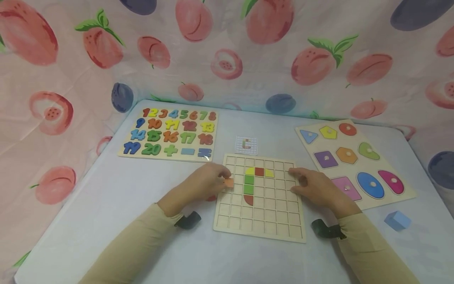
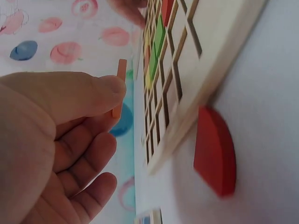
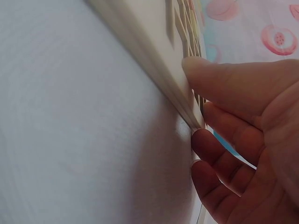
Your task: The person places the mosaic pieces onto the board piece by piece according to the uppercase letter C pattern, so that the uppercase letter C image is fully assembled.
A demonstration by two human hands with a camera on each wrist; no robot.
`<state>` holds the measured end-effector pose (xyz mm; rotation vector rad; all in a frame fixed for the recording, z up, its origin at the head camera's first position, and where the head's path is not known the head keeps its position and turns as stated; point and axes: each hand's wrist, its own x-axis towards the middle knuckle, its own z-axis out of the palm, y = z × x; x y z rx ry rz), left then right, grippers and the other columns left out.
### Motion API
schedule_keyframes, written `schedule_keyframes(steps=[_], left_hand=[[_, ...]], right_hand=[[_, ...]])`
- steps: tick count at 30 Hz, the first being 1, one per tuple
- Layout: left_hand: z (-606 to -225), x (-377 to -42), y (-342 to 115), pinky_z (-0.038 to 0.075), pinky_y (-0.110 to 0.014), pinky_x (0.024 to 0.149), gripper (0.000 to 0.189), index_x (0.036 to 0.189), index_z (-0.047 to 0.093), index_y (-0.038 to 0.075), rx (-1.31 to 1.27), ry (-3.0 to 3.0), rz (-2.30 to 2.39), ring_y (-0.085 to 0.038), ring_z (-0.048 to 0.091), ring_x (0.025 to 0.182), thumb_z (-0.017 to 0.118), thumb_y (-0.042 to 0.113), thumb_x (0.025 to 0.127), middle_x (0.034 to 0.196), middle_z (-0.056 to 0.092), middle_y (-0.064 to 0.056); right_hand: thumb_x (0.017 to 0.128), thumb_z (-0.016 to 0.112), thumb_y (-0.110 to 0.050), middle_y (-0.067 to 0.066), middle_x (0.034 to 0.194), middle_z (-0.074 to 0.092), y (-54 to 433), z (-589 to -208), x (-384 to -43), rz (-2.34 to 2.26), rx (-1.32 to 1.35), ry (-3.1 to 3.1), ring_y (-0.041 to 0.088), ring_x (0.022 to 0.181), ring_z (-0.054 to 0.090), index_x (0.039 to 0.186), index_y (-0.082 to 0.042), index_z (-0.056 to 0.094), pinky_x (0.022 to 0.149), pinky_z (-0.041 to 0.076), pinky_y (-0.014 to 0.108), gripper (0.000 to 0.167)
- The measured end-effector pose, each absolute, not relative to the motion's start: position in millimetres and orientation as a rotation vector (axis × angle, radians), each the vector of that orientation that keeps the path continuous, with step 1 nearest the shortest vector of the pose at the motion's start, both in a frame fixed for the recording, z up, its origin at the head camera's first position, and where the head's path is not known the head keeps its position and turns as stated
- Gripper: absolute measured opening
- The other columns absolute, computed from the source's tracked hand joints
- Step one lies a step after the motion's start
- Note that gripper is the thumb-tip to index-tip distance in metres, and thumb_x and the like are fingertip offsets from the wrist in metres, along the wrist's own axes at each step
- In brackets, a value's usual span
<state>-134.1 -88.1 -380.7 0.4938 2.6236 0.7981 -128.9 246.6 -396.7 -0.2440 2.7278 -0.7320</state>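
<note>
My left hand (image 1: 203, 182) pinches a flat orange tile (image 1: 229, 182) between thumb and forefinger, over the left edge of a wooden grid board (image 1: 259, 232). On the board, yellow, red and green tiles form a hook: a row of yellow quarter-round (image 1: 250, 170), red square (image 1: 259, 172) and yellow quarter-round (image 1: 269, 173), with green squares (image 1: 249, 184) and a red quarter-round (image 1: 249, 200) below. Another red quarter-round (image 2: 214, 151) lies beside the board's left edge, partly hidden by my hand in the head view. My right hand (image 1: 315, 185) rests fingertips and thumb on the board's right rim.
Behind the board lies a small pattern card (image 1: 246, 145). A number puzzle (image 1: 170, 132) stands at the back left, a shape puzzle (image 1: 349, 161) at the right. A blue block (image 1: 397, 221) sits on the white table (image 1: 255, 264) near my right forearm.
</note>
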Motion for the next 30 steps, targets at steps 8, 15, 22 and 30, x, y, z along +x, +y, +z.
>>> schedule_keyframes(steps=[8,15,22,30], left_hand=[[-385,-132,-71,0.048,-0.03,0.087,0.029,0.118,0.073,0.009,0.58,2.609,0.795,-0.017,0.053,0.099,0.073,0.017,0.09,0.108,0.066,0.001],[-385,-128,-57,0.048,-0.033,0.094,0.026,0.115,0.074,0.009,0.646,2.584,0.77,-0.017,0.055,0.1,0.073,0.013,0.09,0.108,0.069,0.0],[-388,-126,-49,0.048,-0.028,0.087,0.023,0.112,0.074,0.008,0.784,2.57,0.781,-0.016,0.055,0.096,0.069,0.009,0.089,0.1,0.067,0.003],[-392,-125,-42,0.046,-0.026,0.08,0.015,0.105,0.074,0.012,0.877,2.595,0.763,-0.014,0.053,0.09,0.072,0.014,0.09,0.089,0.062,0.008]], right_hand=[[0.09,0.074,-0.023,0.024,0.142,0.052,247,-398,-129,-0.728,-0.25,2.733,0.044,0.129,0.048,0.145,-0.007,0.052,0.105,0.037,0.061,0.061],[0.09,0.073,-0.022,0.025,0.139,0.054,249,-399,-130,-0.731,-0.276,2.747,0.043,0.126,0.05,0.143,-0.006,0.053,0.104,0.037,0.06,0.059],[0.09,0.073,-0.021,0.025,0.139,0.054,249,-399,-130,-0.727,-0.284,2.755,0.043,0.126,0.05,0.143,-0.006,0.053,0.104,0.037,0.061,0.059],[0.09,0.073,-0.022,0.025,0.141,0.052,249,-400,-130,-0.724,-0.27,2.748,0.044,0.128,0.049,0.144,-0.006,0.052,0.104,0.037,0.061,0.06]])
